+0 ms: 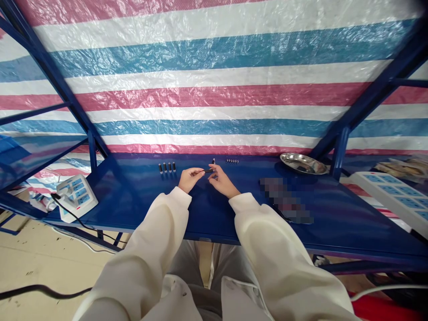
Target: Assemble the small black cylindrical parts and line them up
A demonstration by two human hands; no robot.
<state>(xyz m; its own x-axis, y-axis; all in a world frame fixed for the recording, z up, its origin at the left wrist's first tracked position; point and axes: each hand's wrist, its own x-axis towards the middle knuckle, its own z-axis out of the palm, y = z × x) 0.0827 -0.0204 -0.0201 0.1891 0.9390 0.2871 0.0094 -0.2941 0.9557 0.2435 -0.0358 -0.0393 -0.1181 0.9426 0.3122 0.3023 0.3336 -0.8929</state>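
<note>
My left hand (191, 177) pinches a slim black cylinder (208, 170) between thumb and fingers over the blue table. At the cylinder's other end is my right hand (220, 182), its thumb and forefinger apart around that end; whether a fingertip touches it is hard to see. Just behind my right fingers stands a small dark piece with a pale tip (213, 161). To the left, several short black cylinders with silvery ends (165, 168) are lined up in a row. Behind my right hand lies a row of several small shiny metal parts (232, 161).
A shiny oval metal dish (304, 164) sits at the table's back right, with a blurred-out dark object (286, 200) nearer me. White power strips (78, 197) flank the blue table (214, 214). Blue frame posts rise at both sides before a striped plastic sheet (214, 96).
</note>
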